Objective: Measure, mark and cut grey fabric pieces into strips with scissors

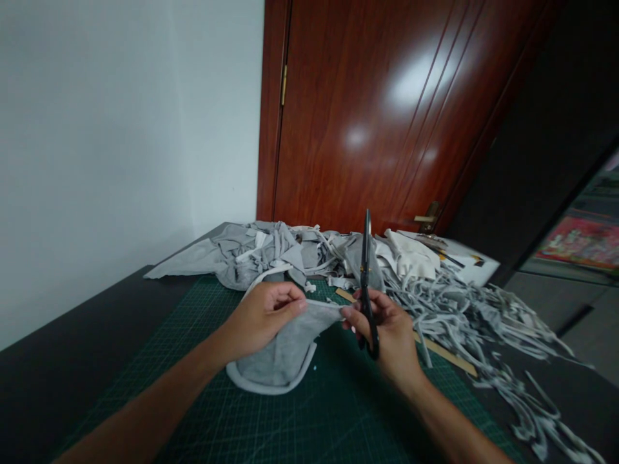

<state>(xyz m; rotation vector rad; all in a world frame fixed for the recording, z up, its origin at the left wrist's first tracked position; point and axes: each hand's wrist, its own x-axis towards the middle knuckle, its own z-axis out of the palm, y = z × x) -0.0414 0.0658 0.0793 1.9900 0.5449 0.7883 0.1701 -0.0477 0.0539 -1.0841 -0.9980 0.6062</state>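
A grey fabric piece (285, 351) with a thick rolled border hangs over the green cutting mat (193, 399). My left hand (268, 316) pinches its upper edge between thumb and fingers. At the same edge, further right, the thumb and fingertips of my right hand (387, 328) grip the fabric's corner. Black-handled scissors (367, 277) also sit in my right hand, blades pointing up and away from the cloth. The fabric is stretched between the two hands.
Crumpled grey fabric (242, 251) lies along the back of the table. A heap of grey fabric strips (474, 322) covers the right side, over a wooden ruler (445, 356). White cloth (411, 256) lies behind it. Beyond stand a white wall and a brown door (358, 116).
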